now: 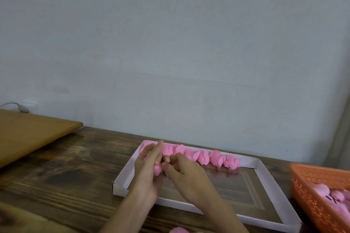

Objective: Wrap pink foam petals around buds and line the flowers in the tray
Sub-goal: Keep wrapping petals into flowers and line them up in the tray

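A shallow white cardboard tray (272,181) lies on the dark wooden table. Several pink foam flowers (210,156) stand in a row along its far wall. Over the tray's left part, both hands meet around one pink foam flower (157,170). My left hand (148,166) holds it from the left with the fingers stretched upward. My right hand (182,170) pinches it from the right with curled fingers. Most of the flower is hidden between the hands.
An orange perforated basket (310,193) with more pink foam pieces (329,195) stands at the right edge. Another pink piece (179,230) lies at the bottom edge. A light wooden board (28,136) is raised at the left. A grey wall runs behind the table.
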A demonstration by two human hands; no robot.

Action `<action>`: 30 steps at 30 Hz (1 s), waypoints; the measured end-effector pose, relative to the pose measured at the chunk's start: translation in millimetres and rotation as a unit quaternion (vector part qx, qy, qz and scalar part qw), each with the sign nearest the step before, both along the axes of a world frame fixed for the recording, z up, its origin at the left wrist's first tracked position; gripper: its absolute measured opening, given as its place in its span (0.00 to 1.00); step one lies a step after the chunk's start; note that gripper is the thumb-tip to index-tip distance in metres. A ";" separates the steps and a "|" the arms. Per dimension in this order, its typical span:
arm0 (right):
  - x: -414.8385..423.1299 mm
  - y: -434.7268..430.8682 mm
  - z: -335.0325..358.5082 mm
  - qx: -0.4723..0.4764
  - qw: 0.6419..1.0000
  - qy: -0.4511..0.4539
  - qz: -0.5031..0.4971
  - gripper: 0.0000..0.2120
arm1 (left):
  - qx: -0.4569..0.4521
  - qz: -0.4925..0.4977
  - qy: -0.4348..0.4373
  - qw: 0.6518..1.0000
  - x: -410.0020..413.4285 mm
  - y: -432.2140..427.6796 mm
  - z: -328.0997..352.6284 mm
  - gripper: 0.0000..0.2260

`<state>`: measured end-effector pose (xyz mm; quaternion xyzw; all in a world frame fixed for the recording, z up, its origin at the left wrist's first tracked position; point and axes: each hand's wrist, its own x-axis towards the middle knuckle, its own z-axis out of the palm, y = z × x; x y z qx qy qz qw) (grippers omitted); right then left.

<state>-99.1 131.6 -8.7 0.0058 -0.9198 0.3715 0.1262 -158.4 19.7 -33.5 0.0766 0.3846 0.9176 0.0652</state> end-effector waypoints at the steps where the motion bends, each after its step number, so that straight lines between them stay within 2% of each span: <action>1: 0.8 3.2 2.5 0.048 0.999 0.024 -0.010 0.06 | -0.013 0.031 0.007 0.999 -1.4 0.0 -1.3 0.13; 3: 1.9 8.0 8.5 0.081 0.993 0.085 -0.020 0.03 | -0.066 0.087 0.035 0.993 -4.6 -1.9 -4.2 0.10; 5: 3.5 12.0 16.9 0.082 0.982 0.167 -0.016 0.10 | -0.152 0.144 0.091 0.974 -6.1 -3.7 -4.7 0.10; 8: 8.5 12.0 25.4 0.099 0.968 0.205 0.107 0.22 | -0.235 0.189 0.191 0.934 -3.5 -1.4 -3.2 0.12; 10: 10.4 9.4 23.8 0.151 0.957 0.205 0.140 0.25 | -0.250 0.186 0.204 0.928 -2.1 1.4 -4.0 0.14; 13: 9.6 8.2 21.5 0.191 0.947 0.226 0.122 0.23 | -0.251 0.180 0.212 0.927 0.2 2.8 -5.4 0.11; 18: 8.8 7.7 20.7 0.196 0.948 0.225 0.111 0.21 | -0.264 0.189 0.221 0.920 0.8 3.3 -5.2 0.12; 22: 7.2 9.4 16.6 0.194 0.950 0.213 0.121 0.22 | -0.278 0.190 0.220 0.916 -0.3 5.7 -6.4 0.19; 24: 4.9 9.4 12.9 0.111 0.964 0.208 0.120 0.24 | -0.267 0.195 0.217 0.918 0.0 4.9 -5.1 0.17; 26: 2.7 5.9 9.9 -0.047 0.979 0.184 0.081 0.19 | -0.226 0.194 0.176 0.938 -0.9 2.5 -2.8 0.14; 28: -0.8 -0.9 6.0 -0.178 0.977 0.103 0.054 0.14 | -0.154 0.170 0.097 0.969 -2.9 -1.5 -2.1 0.11; 30: -4.0 -8.5 -2.6 -0.223 0.972 0.037 0.061 0.14 | -0.058 0.131 0.030 0.989 -5.7 -4.0 -2.2 0.08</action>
